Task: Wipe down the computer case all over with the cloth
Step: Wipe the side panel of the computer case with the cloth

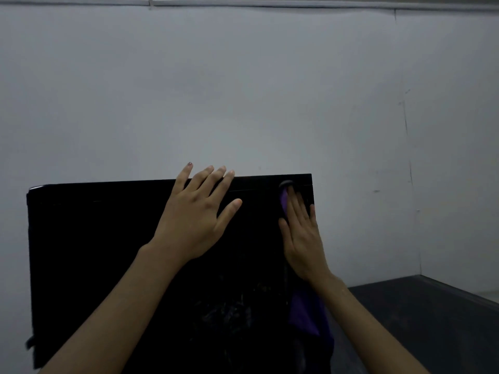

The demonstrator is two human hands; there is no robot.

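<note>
- A dark table (437, 314) shows at lower right.
- The black computer case (94, 252) fills the lower middle, long side running left to right.
- The left hand (194, 217) lies flat, fingers spread, near its top edge.
- The right hand (302, 238) presses the purple cloth (307, 311) flat on its right edge.
- A grey wall (243, 90) stands behind.

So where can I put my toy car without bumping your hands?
The dark tabletop right of the computer case, bordered by the case and the wall, shows bare. The case's left half, left of the left hand, is bare too. It is crowded at the case's upper right, where the right hand presses the cloth.
</note>
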